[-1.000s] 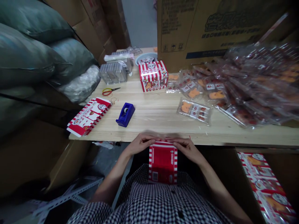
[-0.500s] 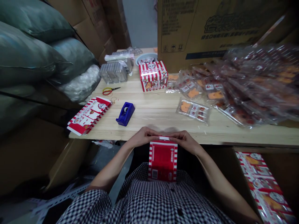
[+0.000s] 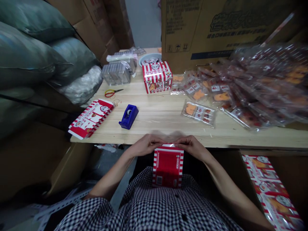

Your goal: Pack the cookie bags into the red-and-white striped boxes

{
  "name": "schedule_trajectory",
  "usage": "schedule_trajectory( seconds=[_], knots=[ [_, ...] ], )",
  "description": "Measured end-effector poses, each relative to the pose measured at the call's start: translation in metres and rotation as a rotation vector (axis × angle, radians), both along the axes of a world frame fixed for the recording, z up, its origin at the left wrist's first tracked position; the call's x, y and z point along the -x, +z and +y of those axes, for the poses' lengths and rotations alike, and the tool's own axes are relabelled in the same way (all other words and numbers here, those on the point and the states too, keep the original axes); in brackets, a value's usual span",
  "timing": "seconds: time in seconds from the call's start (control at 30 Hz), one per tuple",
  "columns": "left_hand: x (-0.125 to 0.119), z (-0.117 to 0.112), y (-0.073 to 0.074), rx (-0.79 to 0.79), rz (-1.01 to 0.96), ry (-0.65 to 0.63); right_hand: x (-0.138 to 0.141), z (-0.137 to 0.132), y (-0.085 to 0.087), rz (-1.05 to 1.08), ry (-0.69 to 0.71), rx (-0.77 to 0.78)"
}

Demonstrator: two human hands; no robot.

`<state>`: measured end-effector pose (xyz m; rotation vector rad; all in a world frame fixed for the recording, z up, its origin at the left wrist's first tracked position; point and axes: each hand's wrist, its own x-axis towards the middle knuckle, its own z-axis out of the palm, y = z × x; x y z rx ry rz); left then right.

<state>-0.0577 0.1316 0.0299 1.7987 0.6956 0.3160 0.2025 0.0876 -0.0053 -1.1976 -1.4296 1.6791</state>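
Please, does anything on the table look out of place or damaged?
Nothing looks clearly damaged or spilled. The heap of clear packets at right looks untidy: they overlap at many angles. One packet lies askew in front.

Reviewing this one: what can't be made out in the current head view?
In the head view:
Red box, held by the left hand and right hand: far face turned away; small print too small to read.
Bowl: near part hidden behind the striped carton.
Pile of packets: cut off by the right edge.
Sacks: cut off by the left edge.
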Motion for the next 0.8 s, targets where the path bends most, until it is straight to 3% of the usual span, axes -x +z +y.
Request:
schedule_trajectory(
  seconds=[0.13, 0.3, 0.53, 0.8],
  knots=[
    [0.007, -0.013, 0.007, -0.108, -0.002, -0.015, 0.003, -0.013, -0.001, -0.039, -0.061, -0.081],
    [0.011, -0.024, -0.002, -0.057, -0.025, 0.069, 0.006, -0.028, 0.004, -0.077, -0.094, -0.172],
    [0.011, -0.020, -0.020, -0.045, -0.074, 0.116, 0.000, -0.039, 0.015, -0.167, 0.036, -0.328],
    [0.008, -0.016, -0.017, -0.103, -0.072, 0.100, -0.002, -0.039, 0.009, -0.161, 0.028, -0.327]
  ],
)
